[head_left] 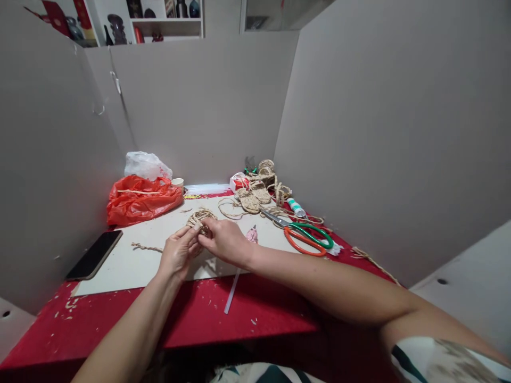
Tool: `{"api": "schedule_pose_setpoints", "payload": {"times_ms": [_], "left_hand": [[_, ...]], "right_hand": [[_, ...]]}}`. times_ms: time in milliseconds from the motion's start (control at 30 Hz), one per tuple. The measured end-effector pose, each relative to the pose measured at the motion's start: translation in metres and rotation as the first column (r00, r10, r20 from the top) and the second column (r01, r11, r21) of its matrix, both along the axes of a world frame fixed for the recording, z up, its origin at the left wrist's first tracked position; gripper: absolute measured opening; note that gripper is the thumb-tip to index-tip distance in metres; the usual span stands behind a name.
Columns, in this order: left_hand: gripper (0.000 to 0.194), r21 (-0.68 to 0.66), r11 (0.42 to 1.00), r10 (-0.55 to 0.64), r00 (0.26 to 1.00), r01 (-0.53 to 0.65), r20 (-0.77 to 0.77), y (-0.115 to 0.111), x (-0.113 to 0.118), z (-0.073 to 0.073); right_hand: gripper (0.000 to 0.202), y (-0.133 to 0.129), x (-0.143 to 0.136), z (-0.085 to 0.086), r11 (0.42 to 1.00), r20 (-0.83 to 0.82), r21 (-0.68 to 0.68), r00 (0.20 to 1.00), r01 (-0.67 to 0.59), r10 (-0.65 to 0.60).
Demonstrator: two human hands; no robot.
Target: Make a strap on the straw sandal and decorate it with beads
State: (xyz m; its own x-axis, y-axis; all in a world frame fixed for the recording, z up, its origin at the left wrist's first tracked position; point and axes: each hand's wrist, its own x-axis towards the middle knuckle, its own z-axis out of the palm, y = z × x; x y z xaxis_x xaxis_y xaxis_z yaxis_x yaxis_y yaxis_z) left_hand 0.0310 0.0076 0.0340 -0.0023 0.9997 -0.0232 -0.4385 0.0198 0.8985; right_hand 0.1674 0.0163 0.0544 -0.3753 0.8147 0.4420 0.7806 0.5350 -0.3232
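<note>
Both hands meet over a pale board (131, 271) at a small round coil of tan straw rope (202, 215). My left hand (178, 251) grips the coil's near left side, its fingers closed. From above and the right, my right hand (225, 242) pinches the coil's near edge, its thumb close to my left fingertips. A loose twisted rope end (147, 247) sticks out to the left of my left hand. Just beyond my right wrist lies a pink-wrapped glue gun (252, 234), partly hidden, with a clear stick (232, 292) showing on the near side.
Scissors with green and orange handles (307, 238) lie right of the board's middle. Woven straw soles (249, 201) and rope bundles (266, 170) sit behind. A red bag (141, 199) and a phone (95, 255) are at left. Grey panels (191, 106) enclose the red-covered table (239, 319).
</note>
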Motion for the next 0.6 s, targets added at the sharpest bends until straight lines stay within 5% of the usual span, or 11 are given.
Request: {"api": "schedule_pose_setpoints", "payload": {"times_ms": [233,433,600], "left_hand": [[0.023,-0.095,0.994,0.052,0.996,-0.046,0.068,0.001,-0.001,0.002],[0.003,-0.137,0.986,0.113,0.987,-0.096,0.116,0.002,-0.005,0.01],[0.006,-0.17,0.979,0.136,0.983,-0.114,0.12,0.002,-0.005,0.014]], "right_hand": [[0.023,-0.004,0.006,0.003,0.988,-0.043,-0.071,0.99,-0.14,0.137],[0.041,-0.006,0.037,0.016,0.986,-0.206,-0.102,0.973,-0.129,0.106],[0.025,-0.008,0.057,0.009,0.971,-0.349,-0.132,0.926,-0.199,0.142]]}}
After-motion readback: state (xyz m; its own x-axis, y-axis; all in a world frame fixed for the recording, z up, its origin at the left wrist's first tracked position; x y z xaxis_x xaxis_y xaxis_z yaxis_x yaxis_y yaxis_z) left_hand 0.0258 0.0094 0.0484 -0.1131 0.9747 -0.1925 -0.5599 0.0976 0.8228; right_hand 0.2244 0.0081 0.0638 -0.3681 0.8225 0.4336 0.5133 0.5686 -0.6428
